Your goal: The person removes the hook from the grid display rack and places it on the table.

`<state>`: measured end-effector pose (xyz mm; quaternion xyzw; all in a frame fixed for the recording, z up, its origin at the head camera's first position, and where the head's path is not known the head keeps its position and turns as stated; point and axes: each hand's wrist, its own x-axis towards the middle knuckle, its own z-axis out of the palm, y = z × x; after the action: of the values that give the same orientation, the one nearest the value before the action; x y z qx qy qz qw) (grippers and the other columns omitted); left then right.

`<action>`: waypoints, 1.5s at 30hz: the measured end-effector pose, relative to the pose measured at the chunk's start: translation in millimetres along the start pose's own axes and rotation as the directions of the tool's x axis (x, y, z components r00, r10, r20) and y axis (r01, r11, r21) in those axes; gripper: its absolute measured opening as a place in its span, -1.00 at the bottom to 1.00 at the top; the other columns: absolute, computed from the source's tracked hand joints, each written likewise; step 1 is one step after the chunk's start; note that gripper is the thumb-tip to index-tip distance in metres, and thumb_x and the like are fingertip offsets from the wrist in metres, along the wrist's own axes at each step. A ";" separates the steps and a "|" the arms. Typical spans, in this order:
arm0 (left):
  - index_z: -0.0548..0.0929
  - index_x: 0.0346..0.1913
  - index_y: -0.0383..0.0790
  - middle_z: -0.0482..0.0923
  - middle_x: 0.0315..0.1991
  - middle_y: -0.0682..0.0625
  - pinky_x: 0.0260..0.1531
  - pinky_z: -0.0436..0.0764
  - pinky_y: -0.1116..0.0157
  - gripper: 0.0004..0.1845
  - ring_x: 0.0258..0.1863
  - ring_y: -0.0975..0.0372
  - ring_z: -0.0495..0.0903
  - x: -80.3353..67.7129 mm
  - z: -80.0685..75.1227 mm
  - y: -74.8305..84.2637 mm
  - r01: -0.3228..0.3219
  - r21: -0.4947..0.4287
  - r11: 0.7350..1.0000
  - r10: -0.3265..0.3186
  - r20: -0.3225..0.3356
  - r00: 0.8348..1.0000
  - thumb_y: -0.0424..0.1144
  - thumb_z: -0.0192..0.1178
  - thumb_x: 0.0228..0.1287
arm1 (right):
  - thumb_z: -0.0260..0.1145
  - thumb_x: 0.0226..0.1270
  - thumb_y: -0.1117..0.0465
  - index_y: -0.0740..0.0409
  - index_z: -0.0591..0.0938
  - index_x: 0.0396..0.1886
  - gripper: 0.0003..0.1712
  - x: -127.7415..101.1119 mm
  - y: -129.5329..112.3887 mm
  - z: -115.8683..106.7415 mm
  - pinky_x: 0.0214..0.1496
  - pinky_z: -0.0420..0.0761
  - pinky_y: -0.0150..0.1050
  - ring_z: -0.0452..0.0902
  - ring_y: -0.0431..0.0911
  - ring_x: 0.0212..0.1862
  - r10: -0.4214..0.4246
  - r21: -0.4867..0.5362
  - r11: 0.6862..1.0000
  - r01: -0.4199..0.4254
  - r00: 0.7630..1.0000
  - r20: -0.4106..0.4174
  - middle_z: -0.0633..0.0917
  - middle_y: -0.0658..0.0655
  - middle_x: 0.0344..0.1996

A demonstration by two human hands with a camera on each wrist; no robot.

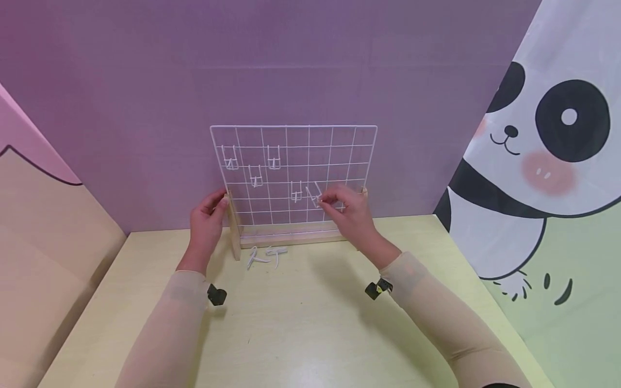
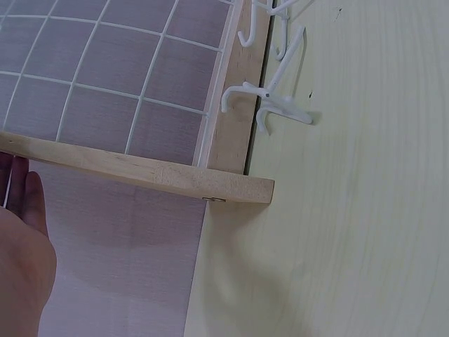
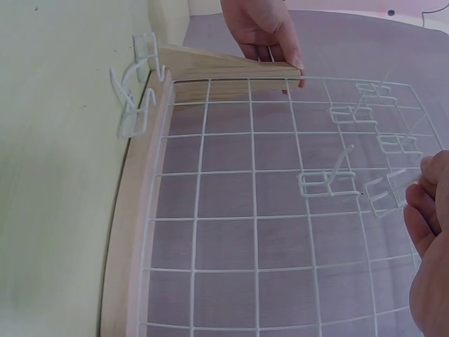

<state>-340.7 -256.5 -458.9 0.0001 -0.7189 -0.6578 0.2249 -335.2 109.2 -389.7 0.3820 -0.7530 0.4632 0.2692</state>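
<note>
A white wire grid (image 1: 310,161) stands upright in a wooden base (image 1: 291,237) at the back of the yellow table (image 1: 301,323). My left hand (image 1: 219,203) grips the left wooden post (image 1: 235,226), thumb in front; the right wrist view shows this hand (image 3: 266,31) on the post (image 3: 224,67). With thumb and fingers, my right hand (image 1: 324,200) pinches a white hook (image 1: 314,195) against the grid's lower right. In the right wrist view that hook (image 3: 384,193) sits at my fingertips (image 3: 424,207). Several other hooks (image 1: 255,177) hang on the grid.
A few loose white hooks (image 1: 264,257) lie on the table just in front of the base, also seen as loose hooks (image 2: 270,105) in the left wrist view. A purple wall stands close behind the grid. A panda curtain (image 1: 548,151) borders the table's right side.
</note>
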 end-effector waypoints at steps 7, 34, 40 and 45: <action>0.67 0.47 -0.22 0.69 0.39 -0.05 0.44 0.55 0.28 -0.56 0.31 0.27 0.59 0.6 -0.4 2.5 0.007 -0.015 1.000 -0.007 0.012 1.000 -0.14 0.26 0.71 | 0.54 0.39 0.51 0.25 0.79 -0.17 -0.86 -7.9 5.4 3.3 -0.34 0.59 -0.38 0.69 -0.04 -0.21 -0.006 -0.039 0.999 0.007 1.000 0.019 0.77 0.12 -0.28; 0.70 0.42 -0.30 0.72 0.32 0.00 0.23 0.59 0.48 -0.61 0.19 0.34 0.62 1.8 0.7 -4.3 -0.059 -0.018 0.998 0.059 -0.007 0.998 -0.23 0.25 0.71 | 0.56 0.44 0.41 0.19 0.80 -0.14 -0.89 -35.4 24.5 24.5 -0.21 0.73 -0.28 0.72 -0.09 -0.19 0.002 -0.126 0.992 0.015 0.992 0.130 0.77 0.05 -0.27; 0.70 0.43 -0.28 0.72 0.33 0.00 0.26 0.59 0.45 -0.61 0.21 0.32 0.61 2.1 0.2 -5.7 -0.052 -0.011 0.999 0.052 -0.008 0.999 -0.21 0.24 0.72 | 0.55 0.46 0.39 0.17 0.80 -0.13 -0.90 -38.3 29.0 27.6 -0.21 0.74 -0.28 0.72 -0.10 -0.20 -0.005 -0.167 0.985 0.032 0.987 0.158 0.78 0.04 -0.26; 0.69 0.43 -0.30 0.72 0.32 0.02 0.27 0.59 0.44 -0.59 0.23 0.31 0.61 2.3 -0.2 -4.6 -0.046 -0.014 0.999 0.046 -0.005 0.999 -0.18 0.25 0.72 | 0.53 0.48 0.39 0.17 0.79 -0.12 -0.91 -40.1 30.7 30.5 -0.16 0.78 -0.25 0.74 -0.08 -0.18 0.012 -0.175 0.984 0.020 0.984 0.180 0.78 0.05 -0.24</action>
<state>-344.1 -258.0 -462.5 -0.0168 -0.7135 -0.6574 0.2417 -339.4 103.3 -448.3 0.3985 -0.8114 0.3580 0.2336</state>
